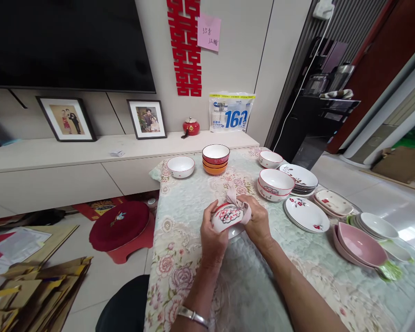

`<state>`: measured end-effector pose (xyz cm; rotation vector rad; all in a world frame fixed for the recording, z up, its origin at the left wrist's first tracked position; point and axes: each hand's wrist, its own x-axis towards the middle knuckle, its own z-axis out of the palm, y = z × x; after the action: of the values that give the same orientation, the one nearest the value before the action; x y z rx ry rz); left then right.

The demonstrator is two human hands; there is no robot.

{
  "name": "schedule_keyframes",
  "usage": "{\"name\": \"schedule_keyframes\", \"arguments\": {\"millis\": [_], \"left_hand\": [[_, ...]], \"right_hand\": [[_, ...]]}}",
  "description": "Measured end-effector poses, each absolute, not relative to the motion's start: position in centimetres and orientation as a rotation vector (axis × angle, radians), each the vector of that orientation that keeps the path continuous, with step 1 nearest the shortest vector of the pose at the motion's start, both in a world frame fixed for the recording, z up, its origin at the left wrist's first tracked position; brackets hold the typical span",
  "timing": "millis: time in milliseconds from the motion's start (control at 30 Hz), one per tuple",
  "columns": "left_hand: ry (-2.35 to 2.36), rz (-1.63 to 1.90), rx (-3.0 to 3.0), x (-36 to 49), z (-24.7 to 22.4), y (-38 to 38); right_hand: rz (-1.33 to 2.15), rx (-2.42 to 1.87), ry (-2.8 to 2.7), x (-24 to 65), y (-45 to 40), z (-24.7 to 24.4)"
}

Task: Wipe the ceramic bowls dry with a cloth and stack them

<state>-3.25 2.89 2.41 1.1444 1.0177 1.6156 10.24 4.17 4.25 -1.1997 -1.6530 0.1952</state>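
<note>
My left hand (pixel 211 235) is closed around a white bowl (pixel 224 219) with a red rim line and a red-and-black flower pattern, tilted on its side above the table. In my right hand (pixel 258 219) is a pale pink cloth (pixel 232 195), pressed over the bowl's right edge. Part of the cloth sticks up beyond the fingers. What lies inside the bowl is hidden from me. Behind it stand a single white bowl (pixel 180 168) and a stack of red and orange bowls (pixel 216 161).
On the right of the flowered tablecloth (pixel 180 272) are stacked white bowls (pixel 275 183), flowered plates (pixel 306 214), pink leaf-shaped dishes (pixel 359 244) and pale green bowls (pixel 378 225). A red stool (pixel 121 226) is left of the table. A low cabinet (pixel 134 152) runs behind.
</note>
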Motion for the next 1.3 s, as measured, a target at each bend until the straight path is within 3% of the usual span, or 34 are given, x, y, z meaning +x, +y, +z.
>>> {"name": "schedule_keyframes", "arguments": {"millis": [200,367,500,667,800,933,1167,1300], "left_hand": [[1.052,1.684,0.612,-3.2,1.7,3.2],[0.884,1.622,0.495,-3.1,2.2,3.2],[0.958,1.529,0.795,-3.2,2.4,3.2],[1.032,1.541,1.419,-3.4,3.0,2.9],[1.019,1.597,1.518,-3.5,3.2,2.7],[1.043,1.601,1.168,-3.4,2.6,2.7],[0.942,1.616,0.556,-2.7,1.8,2.7],[0.791,1.608,0.353,-2.5,2.5,2.8]], "right_hand": [[1.075,-1.288,-0.980,8.2,5.3,1.3],[1.133,-1.306,-0.968,7.5,5.0,0.9],[0.939,-1.339,-1.040,9.5,5.2,1.9],[0.055,-1.190,-1.686,11.5,4.0,4.4],[-0.159,-1.132,-1.853,11.0,3.0,5.5],[0.076,-1.204,-1.711,10.4,3.7,4.6],[0.969,-1.338,-1.037,9.0,5.4,2.3],[1.129,-1.347,-0.979,8.2,5.0,1.8]]}}
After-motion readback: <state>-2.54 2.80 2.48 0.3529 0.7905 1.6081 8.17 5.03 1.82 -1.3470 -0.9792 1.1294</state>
